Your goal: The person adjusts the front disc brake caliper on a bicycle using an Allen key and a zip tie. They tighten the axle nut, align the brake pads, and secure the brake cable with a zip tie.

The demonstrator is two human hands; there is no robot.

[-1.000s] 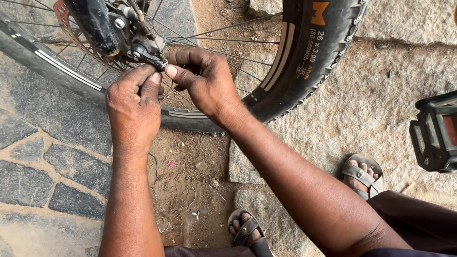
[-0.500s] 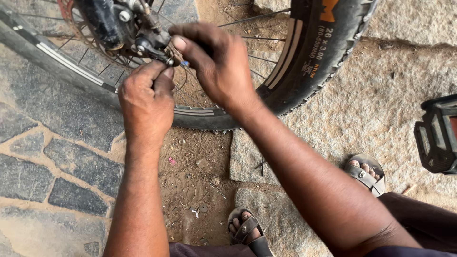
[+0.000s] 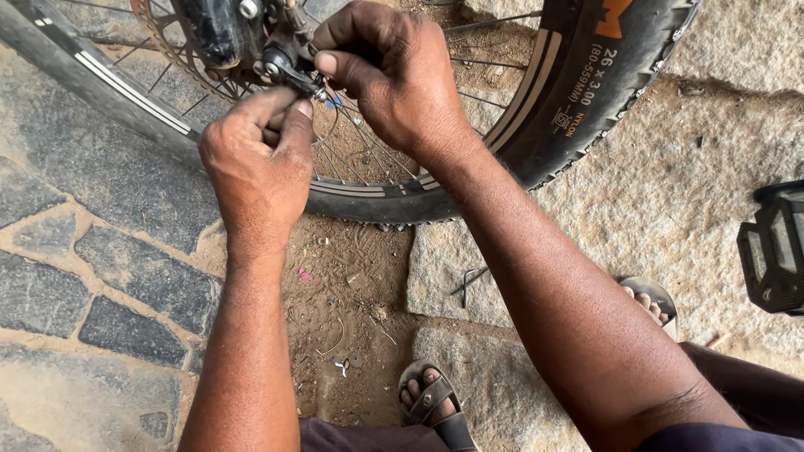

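Two hands at the hub of a bicycle wheel (image 3: 536, 125) — left hand (image 3: 255, 163) below, right hand (image 3: 389, 79) above, fingertips nearly meeting. Pinched between left thumb and forefinger: a small dark metal fitting (image 3: 289, 71) at the brake caliper, just beside the toothed disc rotor (image 3: 180, 59). Right fingers curled tight over the same fitting from the far side, thumb pressed down toward the left fingertips; whether anything loose sits inside that grip — cannot tell. A thin cable end and a fleck of blue just under the right thumb, between the two sets of fingertips. Fitting apparently seated on the caliper but not yet secured, judging by both grips on it; tightening or threading seemingly left to do. Well below the fingers, bare dirt, paving stones (image 3: 100, 276), sandalled feet (image 3: 431, 402); off beyond the right wrist, a black pedal (image 3: 775, 251).
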